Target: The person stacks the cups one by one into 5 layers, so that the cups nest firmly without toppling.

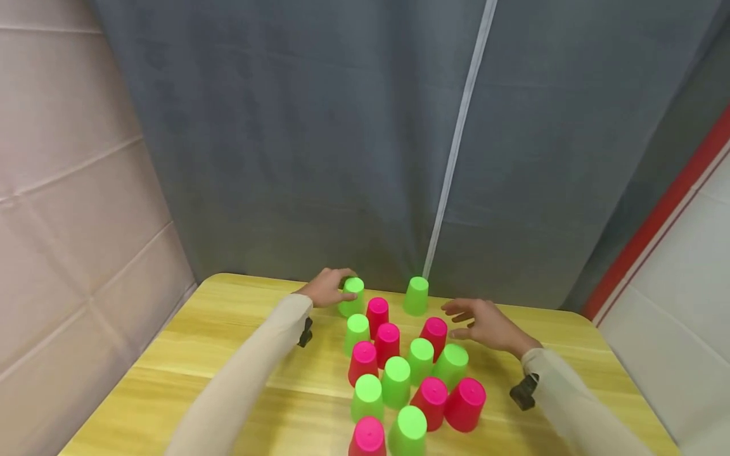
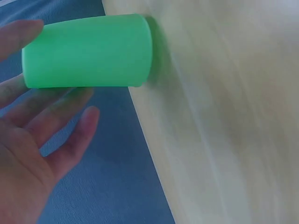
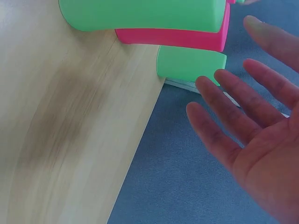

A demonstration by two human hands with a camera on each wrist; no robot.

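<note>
While both hands hover over the far part of the table, things stand as follows:

Left hand: the left hand is at the far left green cup; its fingers lie nearly straight along the cup's side and touch it, the thumb on the other side, so the hold is loose rather than a tight grasp
Far left green cup: upside down on the table, close to the far edge, at the far left of the cluster and just left of a pink cup
Right hand: the right hand is spread wide with straight fingers, holding nothing, just right of the far right pink cup and not touching it
Far right green cup: a green cup stands alone at the far edge, left of the right hand and a little apart from the others
Cluster: about 14 green and pink cups, all upside down, run from the far edge to the near edge in the middle of the table
Backdrop: a grey curtain hangs behind the far edge
</note>
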